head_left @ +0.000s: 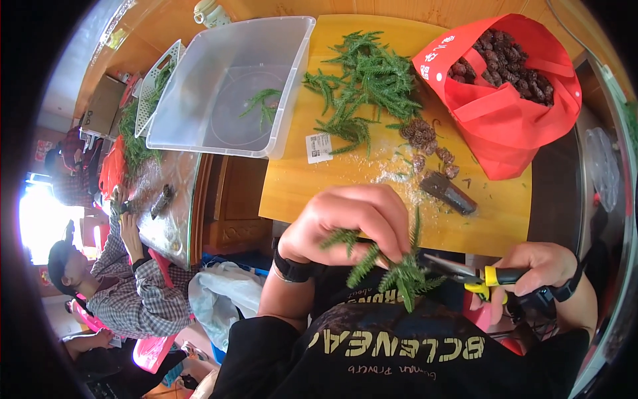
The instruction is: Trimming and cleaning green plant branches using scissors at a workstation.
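My left hand [352, 223] is closed on a green, needle-leaved sprig [399, 272] held low over my lap. My right hand [538, 266] grips yellow-handled pliers [475, 276], whose jaws point left at the sprig's stem and touch it. Beyond them on the yellow board [332, 179] lies a heap of the same green sprigs [365, 83], with a small cluster of brown cones [422, 136] beside it.
A red bag [512, 120] full of brown cones stands at the back right. A clear plastic tub [232, 86] with one sprig inside sits at the back left. A dark wedge-shaped tool [448, 191] lies on the board. Another person in a checked shirt [126, 279] works at left.
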